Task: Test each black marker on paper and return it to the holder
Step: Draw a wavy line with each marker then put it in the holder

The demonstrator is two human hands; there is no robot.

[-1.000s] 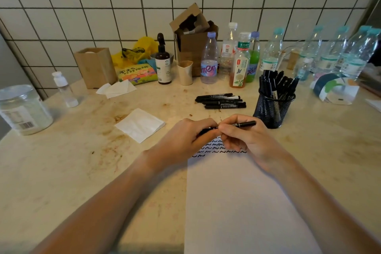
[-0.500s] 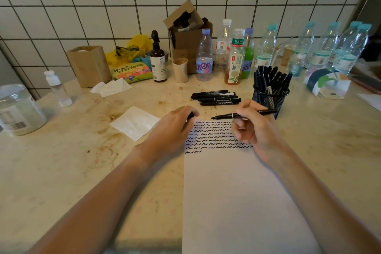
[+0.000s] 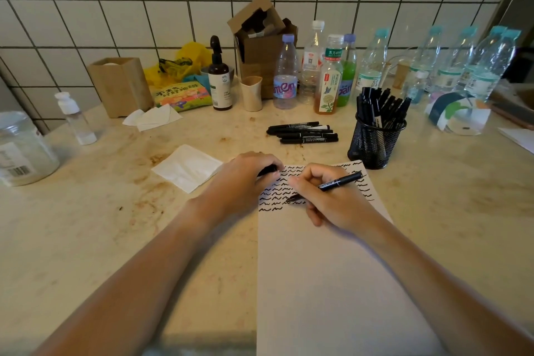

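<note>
One marker (image 3: 338, 182) in play: right hand (image 3: 332, 199) pinches it in a writing grip, tip down on the paper (image 3: 332, 283) at the end of the lowest squiggle rows. Barrel's long axis runs from the tip (low, left) up and away to the right, so the tail end points toward the mesh holder (image 3: 375, 140). Left hand (image 3: 245, 179) is curled on the paper's top-left corner with something small and black under the fingers (probably the cap, can't confirm).

Judgement: mid test stroke. Next it needs capping, then the drop.

Key relation: holder sits beyond and right of the right hand, just off the paper's far right corner. Right hand is clearly nearer; left would have to cross over. Holder is already crowded with upright markers, so the return needs the barrel swung near vertical.

Loose markers (image 3: 303, 133) lie side by side beyond the paper, axes left-right, between both hands and the bottles; roughly equal reach.
</note>
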